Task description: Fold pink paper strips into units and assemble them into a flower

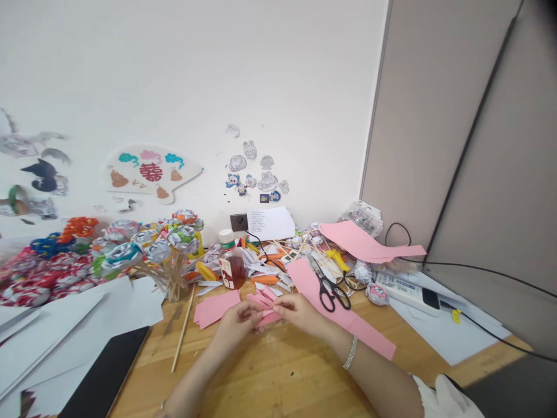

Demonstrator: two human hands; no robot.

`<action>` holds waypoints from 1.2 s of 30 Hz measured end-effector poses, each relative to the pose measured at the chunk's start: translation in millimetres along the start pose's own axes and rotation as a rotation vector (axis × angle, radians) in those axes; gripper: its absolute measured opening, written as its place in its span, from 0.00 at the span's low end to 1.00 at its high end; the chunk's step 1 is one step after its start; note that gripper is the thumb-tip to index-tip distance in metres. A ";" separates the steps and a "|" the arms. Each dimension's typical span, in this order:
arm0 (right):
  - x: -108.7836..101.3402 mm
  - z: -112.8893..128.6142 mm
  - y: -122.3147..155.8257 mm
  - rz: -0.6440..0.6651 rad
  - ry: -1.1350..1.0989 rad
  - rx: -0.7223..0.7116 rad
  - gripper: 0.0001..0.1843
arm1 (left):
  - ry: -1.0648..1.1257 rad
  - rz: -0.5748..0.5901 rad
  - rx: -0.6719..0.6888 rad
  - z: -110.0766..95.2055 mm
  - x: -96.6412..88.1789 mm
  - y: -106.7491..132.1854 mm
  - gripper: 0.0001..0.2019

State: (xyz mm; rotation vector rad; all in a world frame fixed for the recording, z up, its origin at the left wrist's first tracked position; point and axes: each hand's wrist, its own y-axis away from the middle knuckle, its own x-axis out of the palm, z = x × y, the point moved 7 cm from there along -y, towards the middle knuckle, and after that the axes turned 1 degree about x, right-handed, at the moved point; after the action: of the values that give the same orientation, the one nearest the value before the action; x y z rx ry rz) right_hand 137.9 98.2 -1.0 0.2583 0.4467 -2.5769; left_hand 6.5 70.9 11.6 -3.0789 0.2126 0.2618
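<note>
Both of my hands meet over the middle of the wooden table. Between them is a piece of pink paper (268, 317), pinched from the left by my left hand (241, 317) and from the right by my right hand (300, 313). Small pink strips (262, 297) lie just behind the fingers. Left of my left hand rests a stack of pink paper squares (216, 307). Black-handled scissors (329, 289) lie on a long pink sheet (365, 334) beyond my right wrist. Fingers hide part of the paper.
A wooden stick (183, 328) and a black tablet-like slab (107, 374) lie at left, near white sheets (52, 342). Behind stand a jar of reddish-brown liquid (231, 267) and crumpled-paper flowers on sticks (159, 247). Paper scraps (265, 270) cover the back. A power strip (409, 295) with cables sits right.
</note>
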 end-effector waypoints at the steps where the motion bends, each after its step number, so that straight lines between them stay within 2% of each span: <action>1: 0.2 -2.8 -1.0 -0.008 0.009 0.017 0.17 | -0.006 -0.005 0.005 0.8 -0.2 -0.2 0.16; 6: -0.5 -13.8 -4.7 -0.028 -0.064 0.083 0.18 | -0.011 0.001 -0.012 7.0 -2.0 -2.4 0.17; 11: 0.7 -14.0 -4.5 -0.013 -0.139 0.098 0.19 | -0.019 -0.020 -0.016 6.0 -3.1 -2.7 0.16; 18: 2.6 -11.0 -3.6 0.028 -0.117 0.076 0.19 | -0.014 0.048 -0.104 7.5 8.0 5.0 0.14; 24: 3.8 -17.4 -4.3 0.053 -0.106 0.101 0.16 | -0.059 0.011 -0.076 8.1 7.8 6.1 0.12; 31: 4.3 -13.3 -3.5 -0.009 0.168 -0.011 0.09 | -0.118 -0.005 -0.021 18.3 11.4 2.7 0.13; 36: 6.0 -15.8 -3.7 0.001 0.212 -0.013 0.10 | -0.088 0.052 -0.040 21.4 16.1 3.0 0.17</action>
State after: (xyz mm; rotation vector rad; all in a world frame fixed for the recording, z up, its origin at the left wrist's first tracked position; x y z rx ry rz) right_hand 132.5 104.2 -16.2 0.5309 0.5382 -2.5550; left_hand 18.3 67.0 -12.3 -3.0955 0.2881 0.4074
